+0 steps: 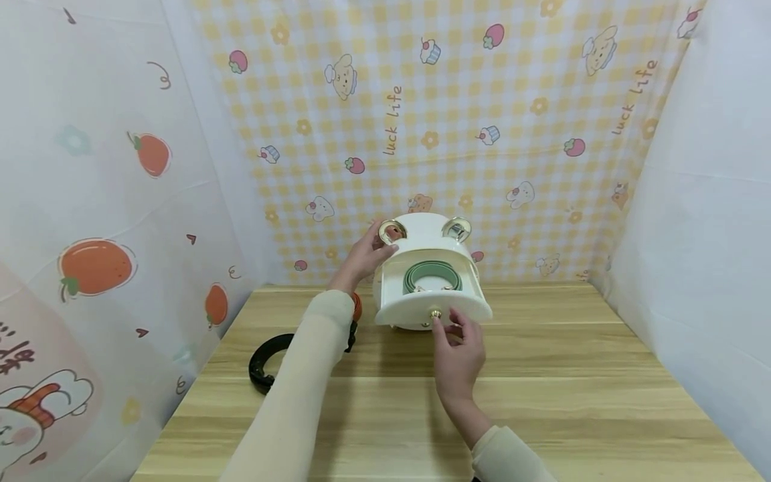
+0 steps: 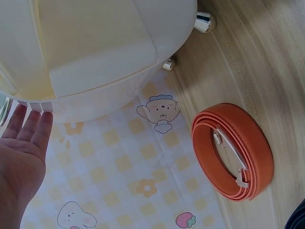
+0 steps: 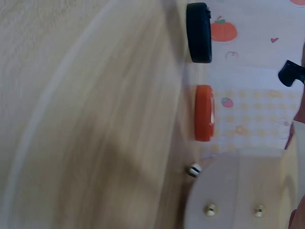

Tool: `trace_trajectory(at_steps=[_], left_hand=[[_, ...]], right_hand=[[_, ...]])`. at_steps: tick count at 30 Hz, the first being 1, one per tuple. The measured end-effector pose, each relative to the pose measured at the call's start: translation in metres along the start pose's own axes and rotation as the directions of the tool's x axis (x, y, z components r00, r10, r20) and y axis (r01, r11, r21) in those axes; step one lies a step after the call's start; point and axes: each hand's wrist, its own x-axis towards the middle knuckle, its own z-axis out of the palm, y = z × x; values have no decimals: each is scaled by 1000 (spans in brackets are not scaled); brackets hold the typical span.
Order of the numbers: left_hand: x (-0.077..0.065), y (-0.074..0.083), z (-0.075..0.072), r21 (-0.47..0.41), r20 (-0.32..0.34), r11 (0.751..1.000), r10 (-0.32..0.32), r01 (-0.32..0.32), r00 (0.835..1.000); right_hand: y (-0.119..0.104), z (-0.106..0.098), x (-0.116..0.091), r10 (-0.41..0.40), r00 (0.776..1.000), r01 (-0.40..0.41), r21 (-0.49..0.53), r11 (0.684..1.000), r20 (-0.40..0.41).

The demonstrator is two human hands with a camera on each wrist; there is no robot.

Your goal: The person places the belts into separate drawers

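Note:
A small white drawer cabinet (image 1: 424,231) with gold ring-shaped ears stands on the wooden table, its upper drawer (image 1: 394,312) pulled out. Inside that drawer lies a coiled green strap (image 1: 432,269) with gold clips. My left hand (image 1: 363,256) rests on the cabinet's upper left, beside one ear; in the left wrist view its straight fingers (image 2: 41,130) touch the cabinet's edge. At the drawer front, my right hand (image 1: 460,355) has its thumb tip right at the gold knob (image 1: 436,313), with the index finger apart from it. The right wrist view shows the upper knob (image 3: 259,211) uncovered.
To the cabinet's left lies a coiled orange strap (image 2: 259,148) with metal clips, partly behind my left forearm in the head view. A coiled black strap (image 1: 259,361) sits nearer the front left. A patterned cloth backdrop (image 1: 421,100) rises behind the table (image 1: 542,375).

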Motion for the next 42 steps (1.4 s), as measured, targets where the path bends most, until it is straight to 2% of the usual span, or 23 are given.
trace_trajectory(at_steps=[4, 9, 18, 27, 36, 42], left_hand=[[0, 0, 0, -7, -3, 1000, 5, -5, 1000], [-1, 1, 1, -15, -1, 1000, 5, -5, 1000], [-1, -1, 0, -10, -12, 1000, -4, 4, 1000], [-2, 1, 0, 2, -9, 1000, -24, 24, 1000], [-2, 0, -1, -23, -1, 1000, -20, 20, 1000], [-1, 1, 0, -19, -2, 1000, -9, 9, 1000]], right_hand=[[6, 7, -7, -24, 1000, 24, 18, 1000, -2], [10, 12, -11, -38, 999, 37, -9, 999, -18], [13, 18, -8, -37, 998, 35, -57, 998, -47], [11, 21, -4, -30, 998, 28, -42, 999, -53], [8, 25, 3, -2, 999, 0, -46, 999, -37], [7, 28, 9, 62, 998, -62, -35, 997, -6]])
